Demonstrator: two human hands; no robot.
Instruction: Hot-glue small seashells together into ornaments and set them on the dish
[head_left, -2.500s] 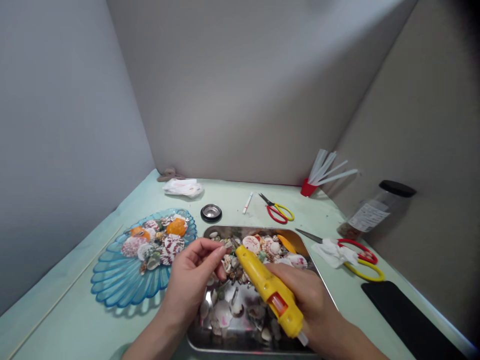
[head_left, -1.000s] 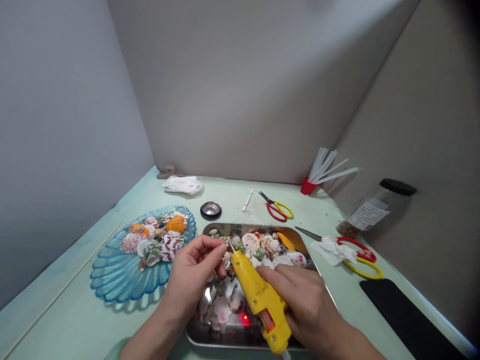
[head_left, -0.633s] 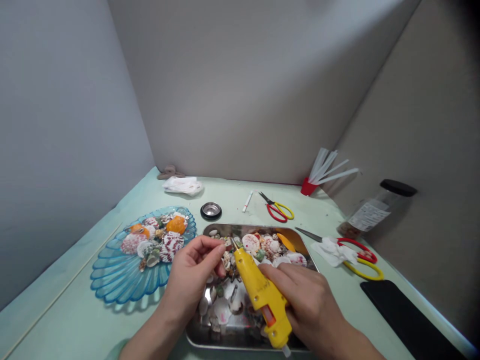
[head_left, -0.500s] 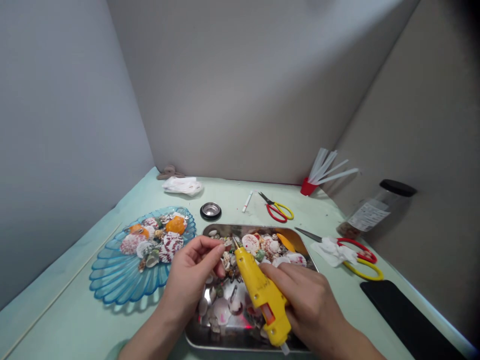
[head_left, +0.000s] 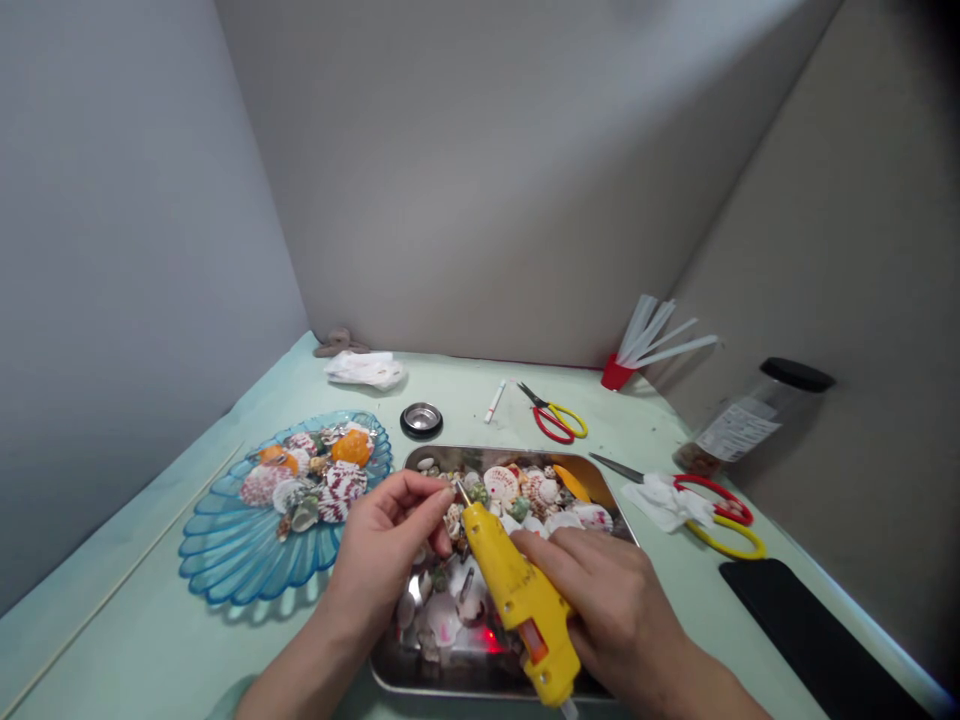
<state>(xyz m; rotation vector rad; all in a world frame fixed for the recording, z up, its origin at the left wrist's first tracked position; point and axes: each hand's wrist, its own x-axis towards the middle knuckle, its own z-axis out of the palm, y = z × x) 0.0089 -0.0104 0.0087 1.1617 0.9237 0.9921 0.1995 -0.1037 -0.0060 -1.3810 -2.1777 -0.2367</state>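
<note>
Yellow glue gun aloft over a metal tray at the near edge of a pale green table, slanting with nozzle forward and leftward, a stub of translucent stick poking out behind. From the left: near the table's left edge, a blue scalloped dish with decorated shells in orange, white and maroon heaped toward its far end. In the far left corner, a brown bundle; just beside it, along the far edge, a crumpled white bag. Next, left hand over the tray's left side, thumb and forefinger pinched on a small piece, nearly hidden; nozzle tip just beside, cannot tell whether touching. Beyond the tray's far edge, a round black-rimmed lid. In the tray, loose shells, thickest toward the far edge, plus a red glow on bare metal. Past it, a white marker and scissors with red and yellow handles. Right hand wrapped firmly around the glue gun's body. Near the far right corner, a red cup of translucent sticks. Along the right edge, a second pair of scissors under white tissue, a black-lidded clear jar, then a black slab toward the near right corner.
</note>
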